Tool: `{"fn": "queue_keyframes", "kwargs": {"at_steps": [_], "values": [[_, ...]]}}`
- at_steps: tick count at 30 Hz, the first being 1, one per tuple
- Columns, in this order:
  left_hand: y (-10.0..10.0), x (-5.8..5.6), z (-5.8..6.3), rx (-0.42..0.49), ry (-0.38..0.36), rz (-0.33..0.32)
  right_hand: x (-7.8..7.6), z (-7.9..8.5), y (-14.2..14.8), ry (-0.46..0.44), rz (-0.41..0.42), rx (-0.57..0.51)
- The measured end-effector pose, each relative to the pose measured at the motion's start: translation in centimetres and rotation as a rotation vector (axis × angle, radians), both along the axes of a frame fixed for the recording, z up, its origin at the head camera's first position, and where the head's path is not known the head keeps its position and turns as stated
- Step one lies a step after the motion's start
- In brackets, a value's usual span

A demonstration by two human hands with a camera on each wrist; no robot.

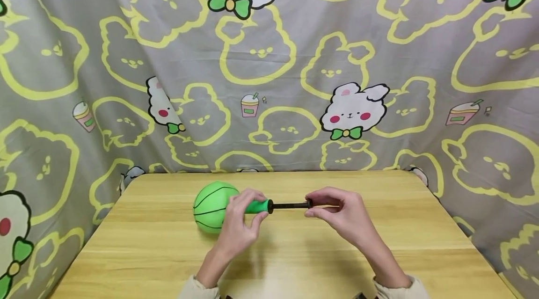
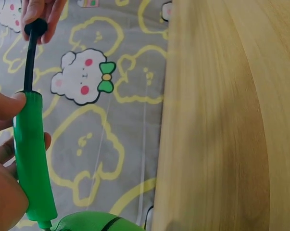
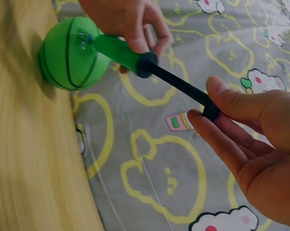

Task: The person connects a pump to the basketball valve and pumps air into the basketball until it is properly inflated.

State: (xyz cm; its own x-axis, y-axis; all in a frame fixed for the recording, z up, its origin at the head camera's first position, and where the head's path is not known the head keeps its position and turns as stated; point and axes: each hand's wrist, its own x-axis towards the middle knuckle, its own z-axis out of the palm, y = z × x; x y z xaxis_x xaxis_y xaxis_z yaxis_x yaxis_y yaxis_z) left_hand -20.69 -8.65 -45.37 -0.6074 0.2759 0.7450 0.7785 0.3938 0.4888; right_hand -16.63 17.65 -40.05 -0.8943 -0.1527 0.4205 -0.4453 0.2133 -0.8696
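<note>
A green hand pump (image 3: pixel 119 52) with a black rod is joined at its tip to a green ball (image 1: pixel 209 207) with black basketball lines. My left hand (image 1: pixel 241 219) grips the pump's green barrel, thumb near its black collar. At the rod's far end, my right hand (image 1: pixel 343 215) pinches the black knob (image 3: pixel 210 110) between thumb and fingers. A good length of the rod (image 1: pixel 290 205) shows between barrel and knob. In the left wrist view the barrel (image 2: pixel 34 159) lies close above the ball (image 2: pixel 96 222).
The wooden table (image 1: pixel 160 252) lies under both hands and the ball. A grey curtain (image 1: pixel 278 88) with yellow outlines and white cartoon animals hangs behind the table's back edge and along its sides.
</note>
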Motion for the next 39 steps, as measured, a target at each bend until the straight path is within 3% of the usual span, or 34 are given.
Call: {"fn": "queue_keyframes", "kwargs": {"at_steps": [8, 16, 26, 39], "values": [[0.5, 0.4, -0.7, -0.001, -0.017, -0.015, 0.3, -1.4, -1.6, 0.013, -0.019, -0.025], [0.8, 0.7, -0.5, -0.024, -0.037, -0.011, -0.2, -2.0, -2.7, 0.068, -0.001, -0.013], [1.3, 1.1, -0.6, -0.059, -0.066, -0.005, -0.6, -3.1, -4.0, 0.061, 0.013, -0.007], [0.6, 0.1, 0.2, -0.046, -0.037, -0.032, -1.1, -1.9, -3.3, 0.08, 0.086, -0.033]]}}
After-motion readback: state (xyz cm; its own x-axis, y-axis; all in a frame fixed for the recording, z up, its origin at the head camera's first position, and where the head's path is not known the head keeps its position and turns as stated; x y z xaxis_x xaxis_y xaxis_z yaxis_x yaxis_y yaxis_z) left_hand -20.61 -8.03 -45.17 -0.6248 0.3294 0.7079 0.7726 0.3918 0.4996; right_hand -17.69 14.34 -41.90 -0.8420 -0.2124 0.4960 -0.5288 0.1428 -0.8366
